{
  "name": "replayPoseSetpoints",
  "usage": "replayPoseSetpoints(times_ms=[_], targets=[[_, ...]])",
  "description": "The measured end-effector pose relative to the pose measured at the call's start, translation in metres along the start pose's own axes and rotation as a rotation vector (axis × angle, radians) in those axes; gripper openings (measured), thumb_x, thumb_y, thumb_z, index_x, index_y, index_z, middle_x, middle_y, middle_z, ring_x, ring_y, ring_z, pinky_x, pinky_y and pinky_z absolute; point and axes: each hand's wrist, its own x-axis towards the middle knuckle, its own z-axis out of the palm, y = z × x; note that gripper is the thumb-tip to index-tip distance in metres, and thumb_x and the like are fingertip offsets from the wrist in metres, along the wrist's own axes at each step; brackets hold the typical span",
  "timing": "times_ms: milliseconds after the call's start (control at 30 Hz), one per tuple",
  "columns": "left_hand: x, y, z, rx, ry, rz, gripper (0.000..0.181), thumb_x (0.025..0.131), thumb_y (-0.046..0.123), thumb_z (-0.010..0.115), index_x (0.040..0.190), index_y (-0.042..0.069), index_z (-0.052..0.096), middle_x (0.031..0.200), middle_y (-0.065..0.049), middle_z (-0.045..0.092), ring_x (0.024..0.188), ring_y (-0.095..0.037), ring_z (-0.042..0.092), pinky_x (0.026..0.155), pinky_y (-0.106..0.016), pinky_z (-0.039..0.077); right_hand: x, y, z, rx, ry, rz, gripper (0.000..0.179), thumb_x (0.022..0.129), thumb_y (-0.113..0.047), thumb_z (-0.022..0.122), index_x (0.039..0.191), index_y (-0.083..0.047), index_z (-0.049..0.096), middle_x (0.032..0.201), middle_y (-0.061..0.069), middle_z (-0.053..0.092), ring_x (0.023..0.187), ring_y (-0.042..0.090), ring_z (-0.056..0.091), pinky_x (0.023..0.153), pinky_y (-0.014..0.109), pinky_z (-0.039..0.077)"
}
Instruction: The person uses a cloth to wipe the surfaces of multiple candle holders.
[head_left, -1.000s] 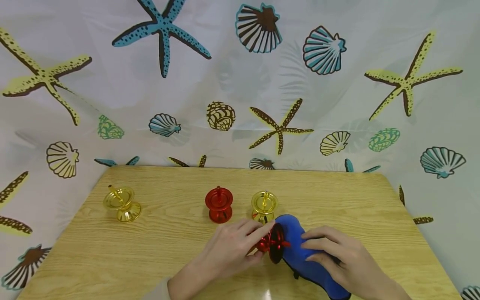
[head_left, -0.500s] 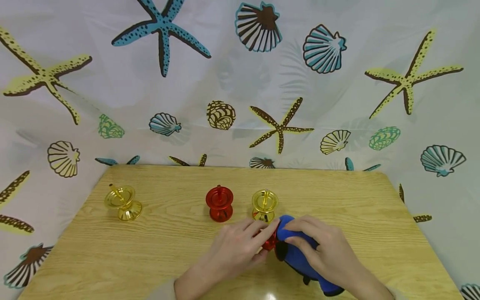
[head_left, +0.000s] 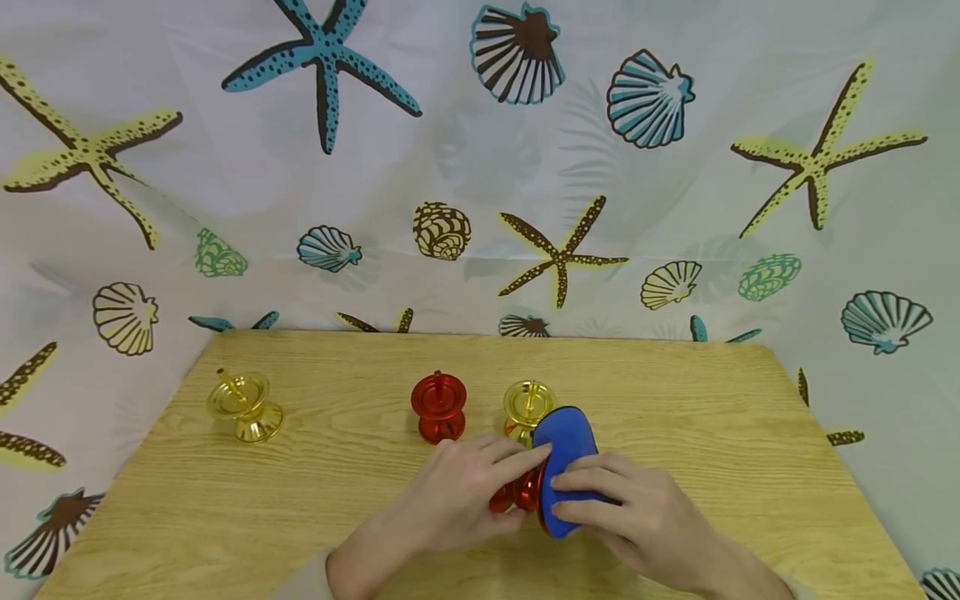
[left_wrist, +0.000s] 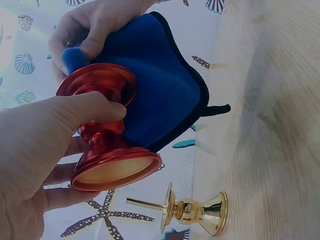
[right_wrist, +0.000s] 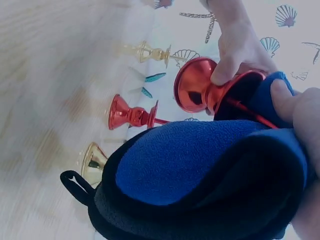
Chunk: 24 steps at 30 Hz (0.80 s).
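Observation:
My left hand (head_left: 468, 496) grips a red metal candle holder (left_wrist: 102, 132) by its stem, tilted on its side with its dish to the right. In my right hand (head_left: 637, 508) is a blue cloth (head_left: 566, 437) with black edging and a small hanging loop (right_wrist: 75, 187). The cloth lies against the candle holder's dish and hides most of it in the head view. A red spike (right_wrist: 250, 112) sticks out from the dish in the right wrist view. My right thumb (right_wrist: 284, 100) presses a fold of cloth near the dish's rim.
On the wooden table (head_left: 337, 500), another red candle holder (head_left: 440, 408) stands left of a gold one (head_left: 528, 404), which is just behind my hands. A second gold candle holder (head_left: 247, 407) stands at far left. A shell-patterned curtain (head_left: 480, 167) hangs behind.
My right hand has brought the cloth left against the candle holder's dish, and its upper part now stands up flat in front of it. My left hand has stayed nearly in place, still gripping the candle holder.

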Motion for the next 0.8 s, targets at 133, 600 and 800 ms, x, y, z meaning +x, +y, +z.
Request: replayPoseSetpoints(times_ms=[133,600,800], targets=[[0.0,0.001,0.0,0.023,0.007,0.022,0.063,0.08,0.03,0.09,0.138,0.015,0.07,0.109,0.002,0.078,0.093,-0.014,0.076,0.066,-0.015,0.054,0.0,0.0,-0.001,0.024,0.02,-0.009,0.024,0.11,-0.025,0.054,0.114,-0.018,0.077,0.119,0.001,0.077,0.107,0.019,0.073,0.097,0.027,0.061],[-0.002,0.003,0.006,0.075,0.116,-0.002,0.074,0.073,0.034,0.095,0.139,0.015,0.069,0.104,0.003,0.077,0.086,-0.009,0.074,0.064,-0.018,0.057,-0.004,-0.007,-0.018,0.297,0.117,0.318,0.036,0.088,0.007,0.078,0.117,-0.015,0.074,0.114,0.007,0.078,0.107,0.014,0.076,0.098,0.015,0.056],[-0.007,0.001,0.007,0.099,0.149,-0.013,0.073,0.07,0.032,0.097,0.136,0.017,0.071,0.102,0.004,0.076,0.085,-0.009,0.072,0.059,-0.019,0.054,-0.01,-0.008,-0.028,0.305,0.145,0.361,0.045,0.081,0.014,0.079,0.116,-0.015,0.076,0.112,0.008,0.08,0.112,0.006,0.074,0.097,0.016,0.057]])
